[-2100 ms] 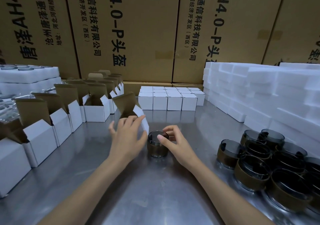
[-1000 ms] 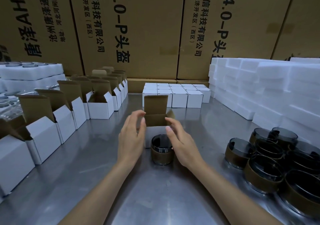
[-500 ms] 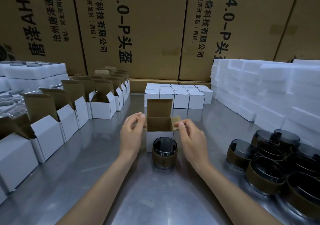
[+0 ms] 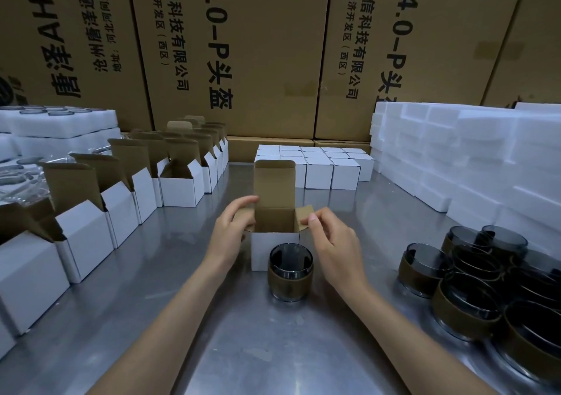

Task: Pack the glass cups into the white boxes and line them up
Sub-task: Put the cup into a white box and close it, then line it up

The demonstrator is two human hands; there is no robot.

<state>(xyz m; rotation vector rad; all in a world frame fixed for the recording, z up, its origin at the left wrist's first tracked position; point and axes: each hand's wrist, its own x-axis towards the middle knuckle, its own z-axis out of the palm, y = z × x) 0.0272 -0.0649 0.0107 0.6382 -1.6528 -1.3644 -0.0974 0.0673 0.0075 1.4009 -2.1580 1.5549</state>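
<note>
Midway along the table (image 4: 212,318), the glass cup (image 4: 290,274) stands upright, untouched, touching the open white box (image 4: 274,253) on its near side, while left hand (image 4: 233,230) and right hand (image 4: 329,239) pinch its side flaps apart, the right hand looking nearer the cup.

This is a packing station in a warehouse or small factory. Tall brown shipping cartons (image 4: 236,45) printed with black Chinese characters wall in a bare steel tabletop (image 4: 243,349). Goods sit on it in batches: rows of open white boxes (image 4: 127,212) at the left, closed white boxes (image 4: 331,169) at the back, stacked white foam blocks (image 4: 470,157) and clustered glass cups (image 4: 485,282) at the right.
</note>
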